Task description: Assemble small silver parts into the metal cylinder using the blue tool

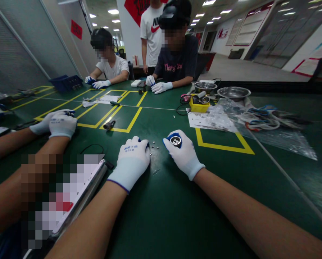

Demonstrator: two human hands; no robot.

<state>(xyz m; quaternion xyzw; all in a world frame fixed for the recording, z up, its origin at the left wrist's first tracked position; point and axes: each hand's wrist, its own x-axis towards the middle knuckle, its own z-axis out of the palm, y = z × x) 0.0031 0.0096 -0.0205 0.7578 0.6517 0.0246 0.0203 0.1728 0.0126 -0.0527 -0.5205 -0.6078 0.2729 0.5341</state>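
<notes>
Near the centre of the frame, my right hand (184,154) has its gloved fingers clamped around a round metal part (175,141), open face up. I judge it stiff, fairly light for its size and perhaps slippery on its smooth rim, so the outer wall is the place to grip, leaving the face free. My left hand (133,154) rests on the green table (161,208) with its fingers curled; their tips are hidden, so I cannot tell whether they pinch anything. Small metal rings (158,148) lie loose between my hands, easily knocked by a sleeve or knuckle. A dark metal fitting (109,125) lies left of centre; at upper right sit a yellow bin (199,107) and a crumpled plastic bag (282,140), well apart from my fingers. At left, a co-worker's gloved hands (62,124) crowd that side.
</notes>
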